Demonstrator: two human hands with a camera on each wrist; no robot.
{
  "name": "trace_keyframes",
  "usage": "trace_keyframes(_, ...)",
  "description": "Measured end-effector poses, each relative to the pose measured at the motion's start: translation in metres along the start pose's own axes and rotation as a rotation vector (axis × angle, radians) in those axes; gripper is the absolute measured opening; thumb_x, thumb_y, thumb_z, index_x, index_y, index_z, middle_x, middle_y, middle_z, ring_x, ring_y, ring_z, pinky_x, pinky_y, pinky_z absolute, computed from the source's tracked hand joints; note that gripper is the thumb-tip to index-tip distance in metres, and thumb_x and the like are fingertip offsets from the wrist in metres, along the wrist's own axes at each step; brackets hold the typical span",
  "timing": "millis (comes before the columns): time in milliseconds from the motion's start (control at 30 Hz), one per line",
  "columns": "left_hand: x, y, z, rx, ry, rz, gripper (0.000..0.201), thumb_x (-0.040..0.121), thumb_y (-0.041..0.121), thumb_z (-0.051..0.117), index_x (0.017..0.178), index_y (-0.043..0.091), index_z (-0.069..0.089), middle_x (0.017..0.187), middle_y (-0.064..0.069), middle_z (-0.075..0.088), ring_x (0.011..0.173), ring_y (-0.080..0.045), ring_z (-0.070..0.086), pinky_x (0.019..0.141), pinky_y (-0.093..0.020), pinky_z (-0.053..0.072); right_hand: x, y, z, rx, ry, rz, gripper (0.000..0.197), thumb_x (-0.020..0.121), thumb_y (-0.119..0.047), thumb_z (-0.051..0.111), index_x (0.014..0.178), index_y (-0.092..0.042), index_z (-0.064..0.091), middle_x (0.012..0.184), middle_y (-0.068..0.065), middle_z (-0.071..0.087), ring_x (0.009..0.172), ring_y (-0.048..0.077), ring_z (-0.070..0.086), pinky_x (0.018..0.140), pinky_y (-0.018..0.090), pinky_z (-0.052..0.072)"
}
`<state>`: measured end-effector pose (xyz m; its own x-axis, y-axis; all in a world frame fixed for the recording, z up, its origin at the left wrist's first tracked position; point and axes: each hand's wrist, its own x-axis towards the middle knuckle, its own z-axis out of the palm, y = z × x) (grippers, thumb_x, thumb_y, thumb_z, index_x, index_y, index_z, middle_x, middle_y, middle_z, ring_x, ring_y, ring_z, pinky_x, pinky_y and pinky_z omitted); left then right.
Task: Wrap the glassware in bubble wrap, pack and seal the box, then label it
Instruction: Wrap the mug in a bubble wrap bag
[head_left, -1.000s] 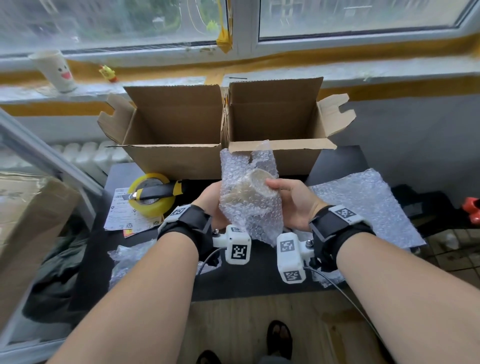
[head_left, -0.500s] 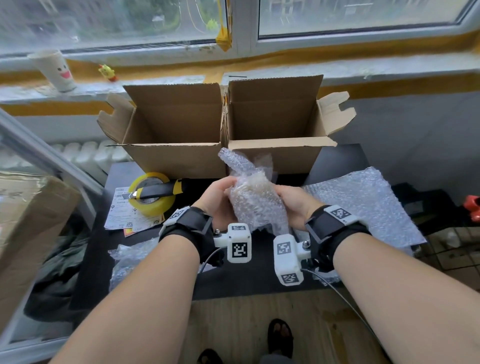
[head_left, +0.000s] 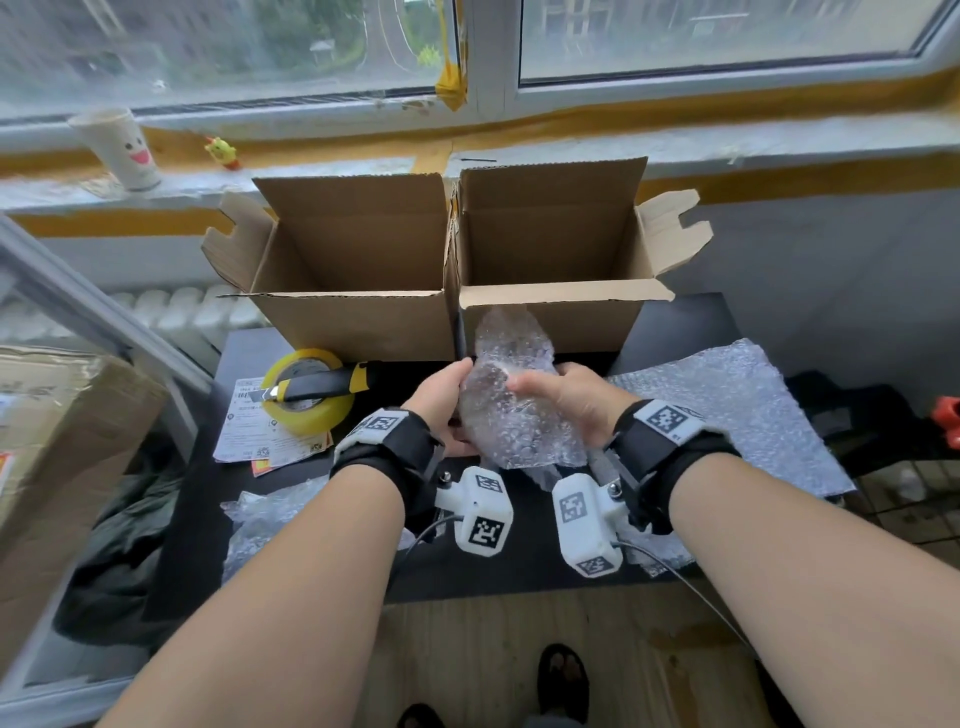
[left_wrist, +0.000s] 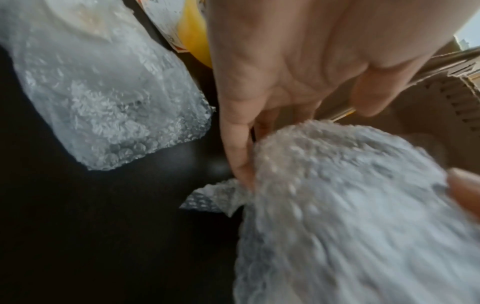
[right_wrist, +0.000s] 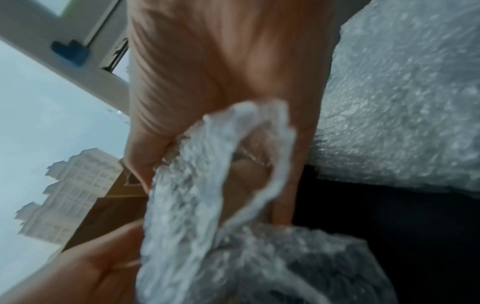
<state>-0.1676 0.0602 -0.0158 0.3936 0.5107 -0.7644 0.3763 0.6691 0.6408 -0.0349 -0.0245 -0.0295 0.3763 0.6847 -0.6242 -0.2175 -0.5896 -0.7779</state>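
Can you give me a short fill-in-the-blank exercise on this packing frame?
1. Both hands, left hand and right hand, hold a bundle wrapped in ____ wrap.
2. A utility knife lies across the roll of ____ tape.
3. The two cardboard boxes behind the bundle stand ____.
4. The paper cup stands on the ____.

Missing words: bubble; yellow; open; windowsill

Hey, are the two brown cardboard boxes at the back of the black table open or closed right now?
Open. Both brown cardboard boxes have their top flaps standing up or folded outward, showing bare cardboard inside.
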Motion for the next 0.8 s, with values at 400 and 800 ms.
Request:
trace_keyframes(400, 0.021, -0.006, -0.024, 0.021, 0.037, -0.084, 0.057, 0.097, 0.036, 0.048, 0.143, 0.010, 0.027, 0.129, -0.029, 0.048, 0.069, -0.028, 0.063, 0.044, -0.025, 0.047, -0.004, 0.009, -0.021, 0.120, 0.065, 0.102, 0.048, 0.071, -0.037, 0.071, 0.113, -0.017, 0.060, 0.126, 0.011, 0.055, 0.114, 0.031, 0.052, 0.102, 0.049, 0.041)
trace_keyframes(800, 0.024, -0.011, -0.028, 0.142, -0.030, -0.073, 0.018, 0.097, 0.011, 0.056, 0.080, 0.006, 0.053, 0.044, 0.002, 0.045, 0.034, -0.004, 0.042, 0.039, -0.013, 0.045, -0.005, 0.010, -0.026, 0.445, 0.023, 0.062, 0.050, 0.050, -0.024, 0.067, 0.097, -0.009, 0.058, 0.093, 0.016, 0.059, 0.076, 0.032, 0.058, 0.088, 0.049, 0.049)
